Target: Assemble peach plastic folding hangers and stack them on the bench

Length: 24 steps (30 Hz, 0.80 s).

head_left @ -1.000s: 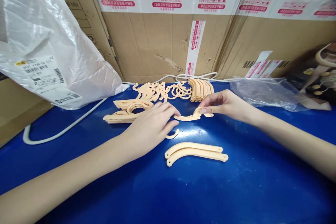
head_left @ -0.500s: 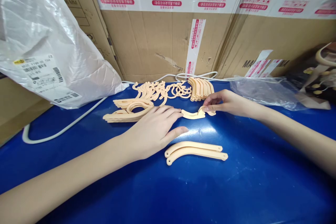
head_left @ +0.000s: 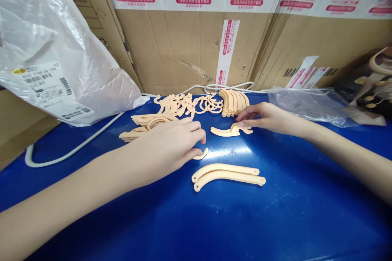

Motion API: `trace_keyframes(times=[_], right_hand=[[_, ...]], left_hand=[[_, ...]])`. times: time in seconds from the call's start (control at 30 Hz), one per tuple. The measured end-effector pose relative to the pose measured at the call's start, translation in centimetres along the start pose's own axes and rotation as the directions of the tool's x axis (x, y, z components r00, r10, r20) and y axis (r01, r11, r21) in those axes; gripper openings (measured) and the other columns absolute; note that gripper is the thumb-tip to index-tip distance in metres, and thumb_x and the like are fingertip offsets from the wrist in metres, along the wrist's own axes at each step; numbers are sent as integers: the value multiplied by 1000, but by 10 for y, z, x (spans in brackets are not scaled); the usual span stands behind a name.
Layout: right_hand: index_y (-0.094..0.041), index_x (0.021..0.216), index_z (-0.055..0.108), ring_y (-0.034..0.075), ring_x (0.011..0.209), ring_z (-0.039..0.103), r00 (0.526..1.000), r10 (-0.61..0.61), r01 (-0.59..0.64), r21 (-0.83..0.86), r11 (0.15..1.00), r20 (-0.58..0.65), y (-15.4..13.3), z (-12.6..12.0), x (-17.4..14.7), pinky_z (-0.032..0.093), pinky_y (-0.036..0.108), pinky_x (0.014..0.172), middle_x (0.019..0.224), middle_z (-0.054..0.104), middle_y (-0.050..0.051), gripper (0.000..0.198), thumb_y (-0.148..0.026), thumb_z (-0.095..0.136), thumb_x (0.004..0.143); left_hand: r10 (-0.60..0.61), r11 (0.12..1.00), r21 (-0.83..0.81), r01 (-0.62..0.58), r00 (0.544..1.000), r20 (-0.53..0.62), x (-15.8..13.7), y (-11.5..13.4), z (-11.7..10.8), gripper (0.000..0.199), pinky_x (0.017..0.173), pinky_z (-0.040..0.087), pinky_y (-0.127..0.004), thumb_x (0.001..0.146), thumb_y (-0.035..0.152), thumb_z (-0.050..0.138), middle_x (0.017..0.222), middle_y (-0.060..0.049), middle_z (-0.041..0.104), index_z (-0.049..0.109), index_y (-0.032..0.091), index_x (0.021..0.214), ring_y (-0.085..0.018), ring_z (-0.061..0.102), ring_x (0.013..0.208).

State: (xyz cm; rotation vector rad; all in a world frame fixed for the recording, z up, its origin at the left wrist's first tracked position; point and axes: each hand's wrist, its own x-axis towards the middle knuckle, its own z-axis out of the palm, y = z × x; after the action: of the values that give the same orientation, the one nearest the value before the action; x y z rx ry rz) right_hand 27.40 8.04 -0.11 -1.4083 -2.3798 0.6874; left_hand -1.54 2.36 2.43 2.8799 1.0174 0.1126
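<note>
My left hand (head_left: 171, 144) has its fingers curled and its thumb against a small cream hook-shaped piece (head_left: 204, 154), whose other end the hand hides. At the right, my right hand (head_left: 263, 118) pinches a short curved cream piece (head_left: 246, 130) at one end. Touching that piece, or overlapping it, is a longer curved strip (head_left: 221, 131) on the blue table. In front of both hands, two long curved cream arms (head_left: 229, 174) with holed ends lie side by side.
Behind my left hand are stacked cream parts (head_left: 137, 120) and a pile of hooks (head_left: 174, 105). A row of curved arms (head_left: 234, 102) stands near my right hand. A white cable (head_left: 73, 153), a plastic mailer (head_left: 70, 57), a clear bag (head_left: 306, 104) and cardboard boxes (head_left: 180, 40) surround the blue tabletop (head_left: 260, 220).
My left hand has moved left and nearer, away from the curved strip, and a hook-shaped piece now shows at its thumb. My right hand stays almost where it was.
</note>
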Motion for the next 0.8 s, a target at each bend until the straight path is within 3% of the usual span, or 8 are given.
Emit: trace_keyframes(times=[0.17,0.33,0.47,0.63,0.8], right_hand=[[-19,90,71,21,79,64,995,-38,35,-35,999,-95,-6,0,-2,46,34,71,89,72,5,34,-50,60,82],[-19,91,70,20,77,64,982,-89,77,-77,994,-168,-13,1,-5,46,33,70,88,72,5,33,-49,59,84],[-19,90,69,18,73,64,966,-172,145,-150,978,-191,-20,5,-7,45,31,67,83,71,4,28,-45,57,87],[-20,88,67,18,73,63,932,-304,235,-309,922,-198,-28,11,-10,40,33,73,77,69,2,21,-36,55,90],[-20,95,65,17,80,61,879,-420,317,-384,867,-224,-35,20,-16,37,34,81,80,67,1,13,-27,54,91]], left_hand=[[5,999,31,-6,998,59,-1,-2,0,5,64,41,-28,87,23,59,85,-2,62,62,19,86,-19,58,77],[-9,1000,-12,10,996,92,-1,-5,9,14,60,36,-27,90,22,55,77,0,59,57,18,77,-17,54,71],[57,998,-9,-56,998,35,-2,-7,17,18,62,35,-29,94,17,44,78,-1,55,51,18,77,-17,50,71],[70,990,124,-73,997,34,0,-5,25,17,66,35,-31,93,9,40,85,-5,54,51,15,81,-20,49,77],[133,976,184,-118,988,-75,3,-3,33,20,67,35,-32,97,14,35,83,-4,54,51,16,85,-21,49,77]])
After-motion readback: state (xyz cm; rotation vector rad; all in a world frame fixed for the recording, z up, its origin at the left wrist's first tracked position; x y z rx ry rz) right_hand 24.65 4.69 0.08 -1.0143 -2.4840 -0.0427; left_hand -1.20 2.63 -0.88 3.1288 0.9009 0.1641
